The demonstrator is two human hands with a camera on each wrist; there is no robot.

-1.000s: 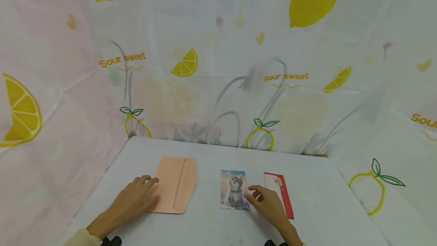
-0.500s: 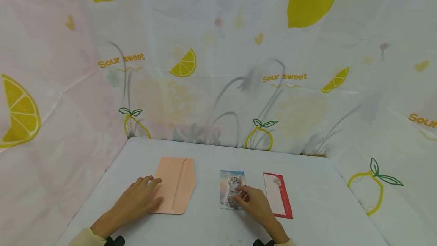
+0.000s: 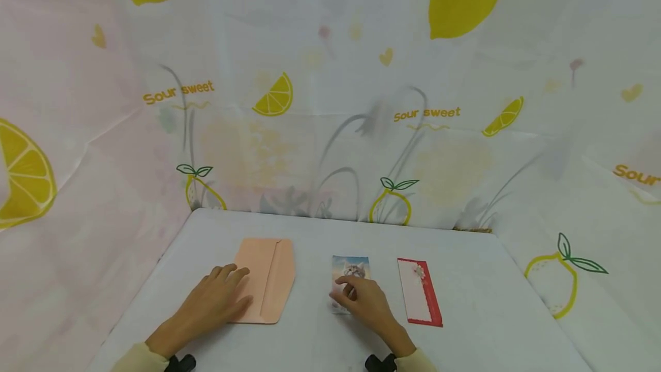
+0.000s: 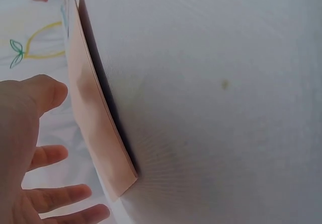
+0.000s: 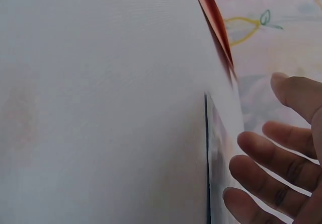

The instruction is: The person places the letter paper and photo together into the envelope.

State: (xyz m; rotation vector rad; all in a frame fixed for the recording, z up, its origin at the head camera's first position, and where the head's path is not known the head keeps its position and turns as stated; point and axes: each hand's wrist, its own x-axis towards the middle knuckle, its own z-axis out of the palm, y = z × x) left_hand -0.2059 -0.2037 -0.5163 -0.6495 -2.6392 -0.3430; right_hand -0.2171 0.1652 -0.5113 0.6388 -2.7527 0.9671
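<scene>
A peach paper envelope (image 3: pixel 262 268) lies flat at the left of the white table. Over its left part is my left hand (image 3: pixel 214 296), fingers loosely bent; the left wrist view shows a gap between the fingertips (image 4: pixel 60 94) and the envelope. To the right lies a picture card (image 3: pixel 353 264) with a kitten on it. My right hand (image 3: pixel 365 303) is above this card and covers its lower part, fingers relaxed and gripping nothing. In the right wrist view its fingers (image 5: pixel 251 166) are spread just over the card. Both hands are without anything in them.
Right of the kitten card lies a white card with a red border (image 3: pixel 419 293) and a small flower decoration. A lemon-print cloth (image 3: pixel 330 148) hangs behind and beside the white table (image 3: pixel 480 286).
My right hand has moved left from the kitten card's right edge to above the card, uncovering the red-bordered card. My left hand has shifted slightly right over the envelope.
</scene>
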